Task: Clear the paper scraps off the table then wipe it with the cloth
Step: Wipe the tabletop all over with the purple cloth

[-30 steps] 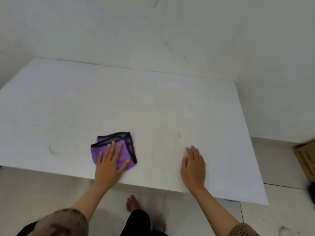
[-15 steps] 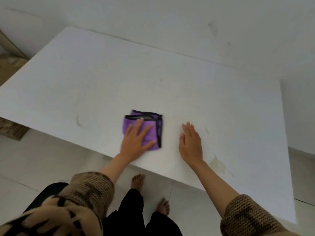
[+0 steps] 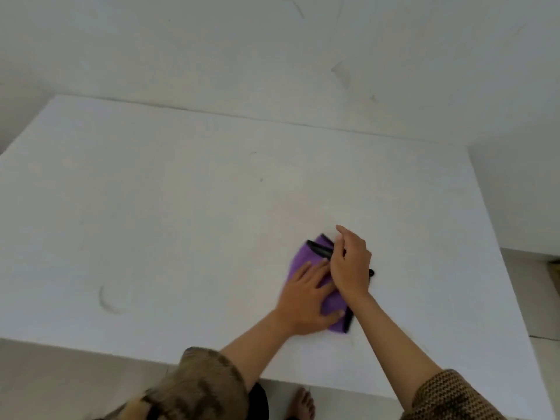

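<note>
While left hand (image 3: 309, 295) presses flat, fingers spread, on purple cloth (image 3: 304, 254) on white worktop (image 3: 151, 222), right hand (image 3: 351, 262) crosses above its fingertips at cloth's far edge; grip there cannot be told.

The right hand (image 3: 351, 265) hides one corner of the purple cloth (image 3: 304, 257), perhaps pinching it; the left hand (image 3: 306, 304) covers its middle.
</note>
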`<state>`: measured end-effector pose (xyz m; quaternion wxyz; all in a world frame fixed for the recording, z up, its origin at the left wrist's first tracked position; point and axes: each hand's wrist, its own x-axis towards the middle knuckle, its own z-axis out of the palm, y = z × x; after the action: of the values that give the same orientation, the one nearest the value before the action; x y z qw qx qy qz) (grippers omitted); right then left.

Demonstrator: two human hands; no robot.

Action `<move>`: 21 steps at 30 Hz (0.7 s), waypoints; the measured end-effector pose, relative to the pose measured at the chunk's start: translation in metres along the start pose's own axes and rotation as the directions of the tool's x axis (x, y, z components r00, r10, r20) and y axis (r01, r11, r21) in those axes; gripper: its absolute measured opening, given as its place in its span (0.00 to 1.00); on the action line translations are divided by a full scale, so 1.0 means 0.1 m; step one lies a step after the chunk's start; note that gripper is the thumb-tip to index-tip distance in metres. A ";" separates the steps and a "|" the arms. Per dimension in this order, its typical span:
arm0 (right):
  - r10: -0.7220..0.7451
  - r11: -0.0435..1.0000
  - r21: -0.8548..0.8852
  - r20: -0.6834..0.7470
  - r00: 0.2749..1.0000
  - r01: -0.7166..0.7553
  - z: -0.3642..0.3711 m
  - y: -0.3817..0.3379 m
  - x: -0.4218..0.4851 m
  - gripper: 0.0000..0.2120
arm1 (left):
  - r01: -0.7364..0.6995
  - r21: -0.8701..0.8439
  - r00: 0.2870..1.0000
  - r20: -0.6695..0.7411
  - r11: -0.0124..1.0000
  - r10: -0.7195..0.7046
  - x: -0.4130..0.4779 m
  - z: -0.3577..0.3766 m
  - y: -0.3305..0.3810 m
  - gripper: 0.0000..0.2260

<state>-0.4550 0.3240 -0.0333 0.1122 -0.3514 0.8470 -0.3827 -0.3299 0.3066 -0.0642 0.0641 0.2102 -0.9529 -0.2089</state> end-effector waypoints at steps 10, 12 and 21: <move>0.120 0.910 -0.399 -0.016 0.993 -0.116 0.06 0.17 0.56 0.16 | 0.538 0.052 0.835 -0.170 0.841 -0.523 1.01 -0.72 -1.60 0.31; 0.115 0.880 -0.460 -0.038 0.993 -0.120 0.07 0.09 0.67 0.14 | 0.608 0.066 0.790 -0.144 0.791 -0.596 1.14 -0.76 -1.64 0.29; 0.177 0.911 -0.392 0.088 0.980 -0.130 0.23 0.03 1.11 0.21 | 0.085 0.128 0.977 0.183 0.988 -0.107 1.95 -0.54 -1.04 0.30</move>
<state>-0.5273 0.2366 -0.0426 0.1224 -0.3214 0.9221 -0.1773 -0.4556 0.1181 -0.0531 -0.0495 0.2387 -0.9542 -0.1736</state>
